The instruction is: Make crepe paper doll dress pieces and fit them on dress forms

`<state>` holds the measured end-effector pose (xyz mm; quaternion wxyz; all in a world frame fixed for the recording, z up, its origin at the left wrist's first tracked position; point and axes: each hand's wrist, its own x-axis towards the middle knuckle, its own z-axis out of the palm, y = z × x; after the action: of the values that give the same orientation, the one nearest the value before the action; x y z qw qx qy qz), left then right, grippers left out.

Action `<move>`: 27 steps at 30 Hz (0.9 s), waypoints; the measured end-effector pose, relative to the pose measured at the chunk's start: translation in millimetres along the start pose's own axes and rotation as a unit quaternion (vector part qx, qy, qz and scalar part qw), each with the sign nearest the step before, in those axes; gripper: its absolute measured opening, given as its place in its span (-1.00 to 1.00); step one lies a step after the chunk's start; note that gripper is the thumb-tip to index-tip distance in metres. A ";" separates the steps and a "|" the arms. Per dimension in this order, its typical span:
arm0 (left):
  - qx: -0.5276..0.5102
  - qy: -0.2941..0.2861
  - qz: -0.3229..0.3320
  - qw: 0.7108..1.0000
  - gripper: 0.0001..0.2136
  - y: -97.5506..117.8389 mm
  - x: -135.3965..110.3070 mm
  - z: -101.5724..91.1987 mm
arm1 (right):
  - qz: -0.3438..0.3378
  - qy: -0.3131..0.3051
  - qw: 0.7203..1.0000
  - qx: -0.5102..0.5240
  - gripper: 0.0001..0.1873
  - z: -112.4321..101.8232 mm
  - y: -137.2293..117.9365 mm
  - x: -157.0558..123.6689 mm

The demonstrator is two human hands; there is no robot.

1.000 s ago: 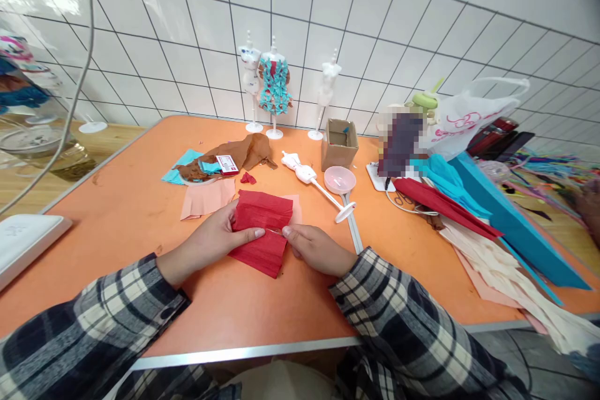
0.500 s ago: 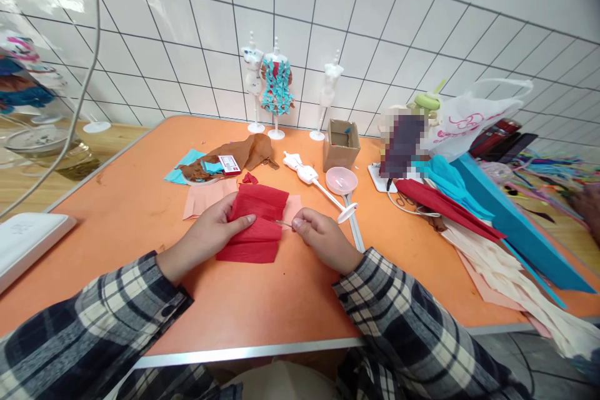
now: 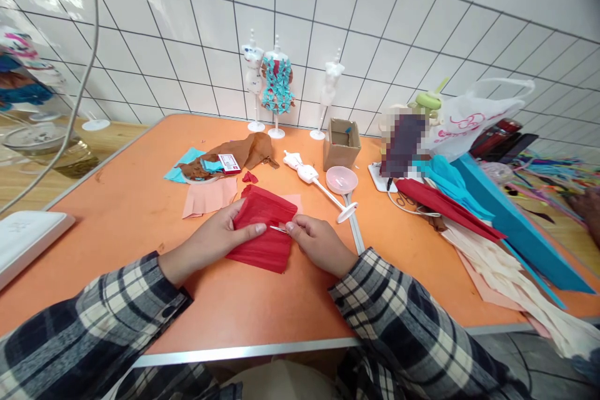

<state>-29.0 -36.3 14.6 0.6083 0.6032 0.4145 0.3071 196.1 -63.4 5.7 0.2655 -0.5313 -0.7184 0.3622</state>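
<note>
A folded piece of red crepe paper (image 3: 265, 231) lies on the orange table (image 3: 253, 306) in front of me. My left hand (image 3: 218, 239) pinches its left side, thumb on top. My right hand (image 3: 317, 242) is closed in a pinch on a thin needle (image 3: 278, 229), whose tip touches the red paper's right edge. Both sleeves are plaid.
Behind the paper lie a pale pink sheet (image 3: 209, 195), brown and teal scraps (image 3: 225, 159), a fallen white mannequin (image 3: 309, 176), a pink dish (image 3: 341, 179) and a cardboard box (image 3: 341, 144). Three small mannequins (image 3: 276, 84) stand by the tiled wall. Paper stacks (image 3: 482, 219) fill the right.
The red paper has been turned and re-gripped by my left hand. My right hand drew the needle out to the right, then brought it back to the paper's edge.
</note>
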 end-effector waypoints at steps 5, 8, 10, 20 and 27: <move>-0.006 -0.002 -0.008 1.000 -0.45 0.2 -1.0 1.6 | -0.006 0.022 1.000 0.004 -0.65 0.6 0.6 0.7; -0.016 -0.001 -0.008 1.000 -0.47 1.0 -1.8 1.5 | -0.011 0.029 1.000 0.004 -0.65 0.2 1.1 1.0; -0.019 -0.007 -0.010 1.000 -0.48 2.0 -2.7 1.6 | -0.010 0.024 1.000 0.003 -0.65 0.1 1.3 0.7; 0.003 -0.006 -0.005 1.000 -0.57 2.6 -2.2 2.3 | -0.012 -0.023 0.996 0.087 -0.61 4.6 1.1 -0.6; 0.012 -0.007 -0.006 1.000 -0.57 2.7 -2.7 4.0 | -0.009 -0.025 0.996 0.085 -0.66 8.1 -1.5 -0.7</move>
<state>-26.5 -40.3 17.3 0.6059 0.6103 0.4174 0.2937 189.2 -66.3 2.1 0.2949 -0.4917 -0.6959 0.4324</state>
